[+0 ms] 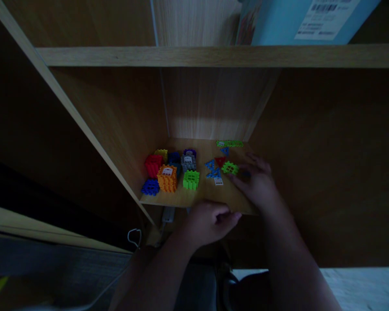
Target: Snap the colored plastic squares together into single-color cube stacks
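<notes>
At the right of the low shelf, my right hand [258, 183] pinches the edge of a light green square building tile [230, 168] between thumb and fingertips. A bit of blue shows under that hand, mostly hidden. Beside the tile lie a red triangle piece [220, 162], several blue triangle pieces [214, 173] and a white window piece [218, 181]. My left hand [212, 222] hovers before the shelf's front edge, its fingers curled and thumb against them, with nothing visible in it.
Stacks of tiles stand at the shelf's left: orange [167, 178], red [154, 166], blue [150, 187], grey [188, 163] and green [191, 179]. A green strip [229, 143] lies at the back. Overhead runs an upper shelf board [194, 56] bearing a light blue box [278, 26].
</notes>
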`<state>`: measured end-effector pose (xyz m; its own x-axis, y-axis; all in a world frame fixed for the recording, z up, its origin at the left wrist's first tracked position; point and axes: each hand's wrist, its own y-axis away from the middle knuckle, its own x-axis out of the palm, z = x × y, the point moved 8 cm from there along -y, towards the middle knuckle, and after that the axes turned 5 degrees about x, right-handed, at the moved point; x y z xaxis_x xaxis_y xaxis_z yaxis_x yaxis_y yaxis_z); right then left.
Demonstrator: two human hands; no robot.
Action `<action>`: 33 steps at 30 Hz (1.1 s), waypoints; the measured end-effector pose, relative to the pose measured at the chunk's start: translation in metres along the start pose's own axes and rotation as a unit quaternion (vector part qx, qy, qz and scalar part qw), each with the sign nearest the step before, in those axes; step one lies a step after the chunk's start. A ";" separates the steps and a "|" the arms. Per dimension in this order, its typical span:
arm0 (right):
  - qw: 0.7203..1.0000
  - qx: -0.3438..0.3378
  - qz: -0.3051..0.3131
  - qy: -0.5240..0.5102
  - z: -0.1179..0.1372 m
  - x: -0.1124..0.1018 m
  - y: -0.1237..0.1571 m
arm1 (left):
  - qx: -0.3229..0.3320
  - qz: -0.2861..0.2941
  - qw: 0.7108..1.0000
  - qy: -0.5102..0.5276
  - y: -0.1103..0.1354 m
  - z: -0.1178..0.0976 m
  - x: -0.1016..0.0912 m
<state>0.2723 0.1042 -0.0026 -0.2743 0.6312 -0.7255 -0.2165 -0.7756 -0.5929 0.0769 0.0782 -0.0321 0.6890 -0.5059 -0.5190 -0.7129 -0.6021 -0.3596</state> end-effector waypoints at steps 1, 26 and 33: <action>0.999 -0.011 -0.008 -0.029 0.007 -0.010 0.000 | -0.028 -0.028 0.998 0.046 0.000 0.004 -0.005; 0.929 -0.116 0.110 -0.334 0.100 -0.034 0.013 | -0.104 -0.219 0.921 0.305 0.006 0.017 -0.034; 0.916 -0.119 0.141 -0.357 0.096 -0.025 0.016 | -0.108 -0.204 0.925 0.303 0.006 0.018 -0.030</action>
<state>0.1854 0.0756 0.0396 -0.8487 0.1752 -0.4991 0.1445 -0.8309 -0.5373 0.0496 0.1009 -0.0328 0.8883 -0.4229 0.1789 -0.3793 -0.8954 -0.2333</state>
